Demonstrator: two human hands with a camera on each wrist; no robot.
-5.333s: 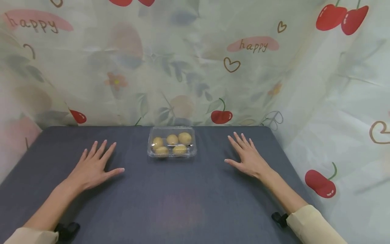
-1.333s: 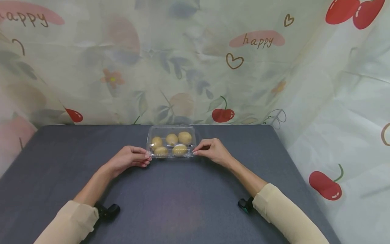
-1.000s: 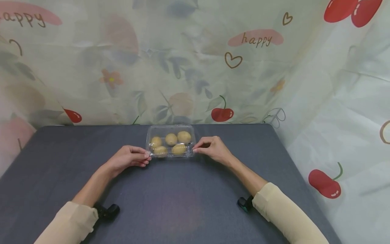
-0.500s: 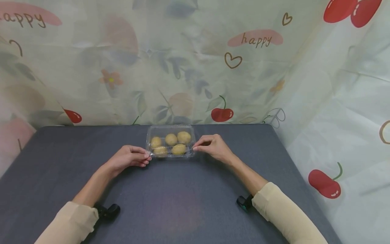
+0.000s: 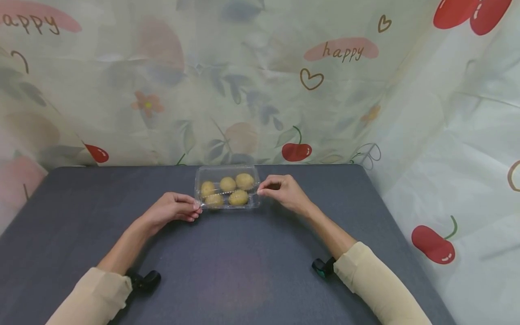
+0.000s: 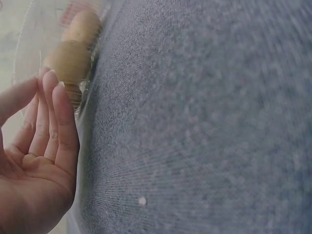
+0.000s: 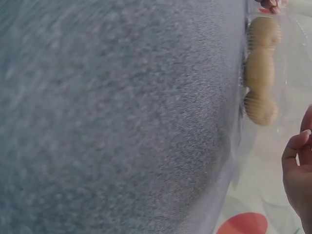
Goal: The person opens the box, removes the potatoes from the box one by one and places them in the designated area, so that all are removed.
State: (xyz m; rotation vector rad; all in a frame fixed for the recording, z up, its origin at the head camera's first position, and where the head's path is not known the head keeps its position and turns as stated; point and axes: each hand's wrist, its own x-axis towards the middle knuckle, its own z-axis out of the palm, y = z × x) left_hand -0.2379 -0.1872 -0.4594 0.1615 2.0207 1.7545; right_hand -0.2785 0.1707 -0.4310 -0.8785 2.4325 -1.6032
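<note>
Looking down from the head view, I see the clear plastic box [image 5: 227, 193] of kiwis [image 5: 238, 197] at the centre of the frame, toward the far edge of the dark desk [image 5: 243, 271]. My left hand [image 5: 172, 212] sits at the box's left end, fingers curled and pinching its lower left corner. My right hand [image 5: 284, 193] pinches the rim at the right end, where the lid appears slightly raised. The box's long axis runs left to right across the frame, broad sides facing me and the curtain.

From the left wrist view, at the left edge, my fingers [image 6: 61, 122] lie against the box wall, with a kiwi [image 6: 68, 61] just beyond. The thumb is out of frame, so the pinch itself does not show here.

From the right wrist view, the kiwis [image 7: 261, 73] line up at the upper right, and only curled fingertips [image 7: 295, 146] show at the right edge.

I judge that the thin plastic could slip from so light a pinch, or the box could tip and let the round fruit roll out.
</note>
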